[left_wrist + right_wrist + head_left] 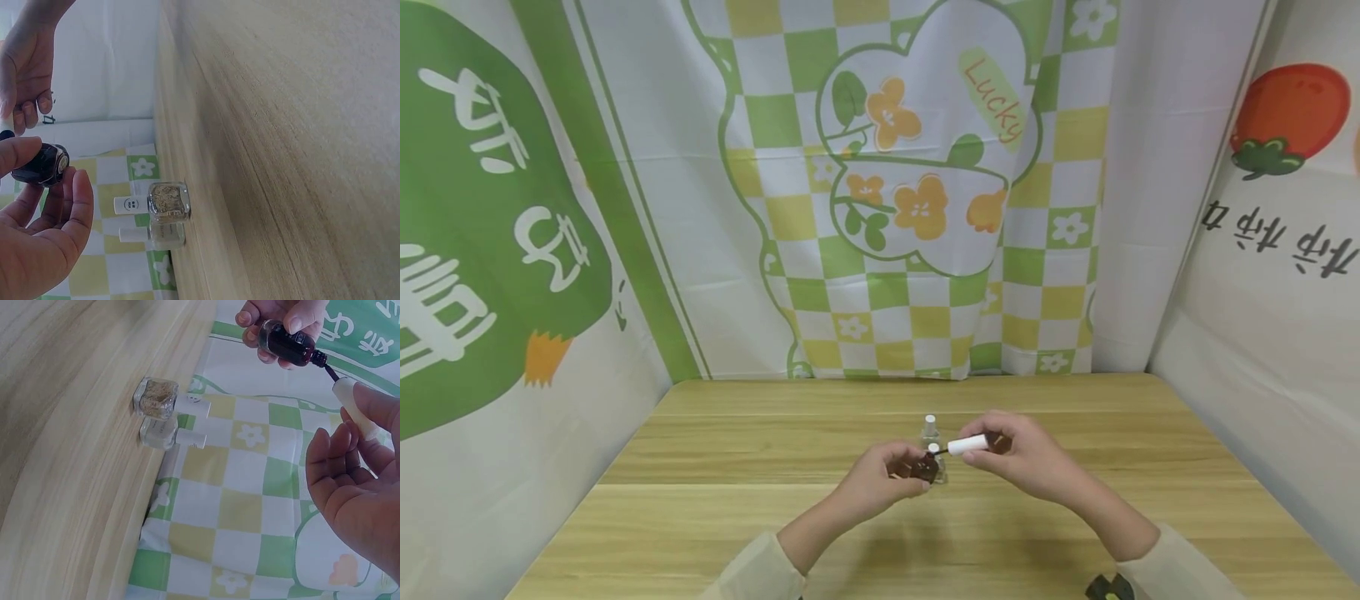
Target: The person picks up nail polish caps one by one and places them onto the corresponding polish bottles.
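Observation:
My left hand [880,479] pinches a dark brown-red nail polish bottle [289,345] between thumb and fingers, held tilted above the table. In my right hand [1026,454] is the white brush cap [354,407], gripped by thumb and fingers. From the cap a dark brush stem [331,372] reaches to the open neck of the bottle; whether its tip is inside cannot be told. Behind the hands stand two more nail polish bottles with white caps: one with gold glitter [167,201] and a pale clear one [166,233], upright and close together.
A wooden table [700,517] spreads under both hands. Checked green, yellow and white cloth [865,317] hangs at its back edge, with printed cloths on both sides. A small dark object [1109,587] lies by the right sleeve at the bottom of the head view.

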`<state>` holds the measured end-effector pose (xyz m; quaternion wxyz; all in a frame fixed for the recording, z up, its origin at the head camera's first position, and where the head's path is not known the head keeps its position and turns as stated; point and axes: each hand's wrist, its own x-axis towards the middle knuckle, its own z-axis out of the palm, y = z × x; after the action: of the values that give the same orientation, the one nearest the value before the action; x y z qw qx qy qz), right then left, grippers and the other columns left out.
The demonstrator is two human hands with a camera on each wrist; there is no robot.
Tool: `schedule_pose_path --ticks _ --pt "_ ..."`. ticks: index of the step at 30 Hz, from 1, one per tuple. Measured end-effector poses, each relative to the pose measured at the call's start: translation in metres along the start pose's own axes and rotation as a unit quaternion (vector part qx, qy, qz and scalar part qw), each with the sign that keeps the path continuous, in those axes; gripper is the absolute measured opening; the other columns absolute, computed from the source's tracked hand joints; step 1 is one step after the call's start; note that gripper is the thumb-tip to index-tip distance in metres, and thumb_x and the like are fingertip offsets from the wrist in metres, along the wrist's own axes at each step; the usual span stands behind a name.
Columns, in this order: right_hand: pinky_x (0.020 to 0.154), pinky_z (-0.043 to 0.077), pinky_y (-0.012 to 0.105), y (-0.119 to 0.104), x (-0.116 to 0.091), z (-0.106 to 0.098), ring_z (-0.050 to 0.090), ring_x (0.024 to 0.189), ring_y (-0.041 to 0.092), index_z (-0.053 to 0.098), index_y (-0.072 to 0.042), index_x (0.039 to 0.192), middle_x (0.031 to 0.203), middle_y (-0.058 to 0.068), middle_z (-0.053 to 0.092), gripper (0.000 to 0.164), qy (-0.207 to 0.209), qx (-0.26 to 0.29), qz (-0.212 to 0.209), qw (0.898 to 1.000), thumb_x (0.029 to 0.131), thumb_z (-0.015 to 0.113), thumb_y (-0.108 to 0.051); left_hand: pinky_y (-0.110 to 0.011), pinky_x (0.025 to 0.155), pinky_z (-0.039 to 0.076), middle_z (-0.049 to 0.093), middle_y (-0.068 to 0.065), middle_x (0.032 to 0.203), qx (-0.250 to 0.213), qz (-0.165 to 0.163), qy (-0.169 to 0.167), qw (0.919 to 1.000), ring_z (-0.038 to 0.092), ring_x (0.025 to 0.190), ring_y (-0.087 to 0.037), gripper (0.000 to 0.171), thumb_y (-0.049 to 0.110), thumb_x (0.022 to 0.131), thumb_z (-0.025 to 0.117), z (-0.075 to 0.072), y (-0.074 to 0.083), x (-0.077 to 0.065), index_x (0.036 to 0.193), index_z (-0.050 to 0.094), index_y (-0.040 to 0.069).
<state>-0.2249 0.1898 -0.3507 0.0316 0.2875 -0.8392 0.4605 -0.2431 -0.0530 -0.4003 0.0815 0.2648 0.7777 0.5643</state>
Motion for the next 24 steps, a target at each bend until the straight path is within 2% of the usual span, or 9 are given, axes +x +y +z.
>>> schedule_pose_path --ticks 9,24 --pt "0.068 0.056 0.030 0.0010 0.0023 0.0029 0.063 0.078 0.018 0.069 -0.006 0.102 0.094 0.006 0.065 0.017 -0.001 0.046 -0.003 0.999 0.088 0.072 -0.015 -0.027 0.071 0.052 0.068 -0.006 0.102 -0.018 0.001 -0.004 0.9998 0.060 0.086 -0.017 0.027 0.003 0.084 0.072 0.0036 0.0005 0.0007 0.111 0.066 0.000" --pt "0.067 0.055 0.030 0.0004 0.0051 0.0089 0.062 0.077 0.020 0.068 -0.006 0.101 0.092 0.005 0.064 0.016 -0.002 0.054 -0.003 0.999 0.089 0.071 -0.015 -0.025 0.069 0.053 0.068 -0.003 0.097 -0.013 0.001 -0.009 0.9999 0.060 0.082 -0.014 0.027 0.004 0.081 0.074 0.0081 0.0039 0.0010 0.107 0.068 0.002"
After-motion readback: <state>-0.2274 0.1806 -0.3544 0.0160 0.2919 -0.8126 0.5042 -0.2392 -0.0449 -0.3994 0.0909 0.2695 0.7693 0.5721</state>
